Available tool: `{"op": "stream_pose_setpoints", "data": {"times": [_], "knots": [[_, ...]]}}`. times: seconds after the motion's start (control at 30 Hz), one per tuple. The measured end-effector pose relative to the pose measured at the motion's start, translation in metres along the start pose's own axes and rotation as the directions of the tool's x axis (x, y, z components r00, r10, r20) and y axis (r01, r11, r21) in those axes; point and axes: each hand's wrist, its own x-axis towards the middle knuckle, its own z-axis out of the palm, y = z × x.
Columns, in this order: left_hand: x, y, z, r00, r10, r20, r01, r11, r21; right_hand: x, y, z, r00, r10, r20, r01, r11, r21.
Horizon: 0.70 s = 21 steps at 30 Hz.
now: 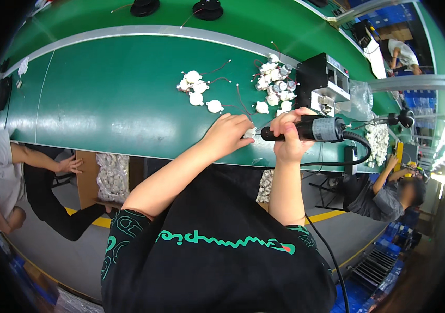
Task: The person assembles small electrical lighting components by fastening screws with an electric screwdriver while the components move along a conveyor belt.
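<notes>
My right hand is wrapped round a black electric screwdriver, which lies nearly level with its tip pointing left. That tip meets a small white part at the near edge of the green bench. Fingers of my left hand pinch this part and steady it on the bench top. Just beyond my left hand lies a loose group of round white motor-like parts with thin red and dark wires. A denser heap of similar parts sits farther right.
A black and silver machine stands right of the heap, beside a clear plastic bag. Many small white pieces lie at the bench's right. The screwdriver's cable loops down. A carton with bagged parts is below left. Other people sit on both sides.
</notes>
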Motion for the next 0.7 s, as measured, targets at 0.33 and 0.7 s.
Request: {"op": "stream_pose_setpoints", "data": {"times": [0.33,0.7], "knots": [[0.0006,-0.0032,0.0008,0.999,0.032,0.016,-0.033,0.999,0.03,0.0004,0.0041,0.0013,1.0,0.002,0.028,-0.001,0.999,-0.043],[0.0022,-0.0014,-0.0007,0.999,0.021,0.034,-0.023,0.998,0.059,-0.0044,0.0059,0.0016,0.999,0.001,0.05,-0.001,1.0,0.007]]}}
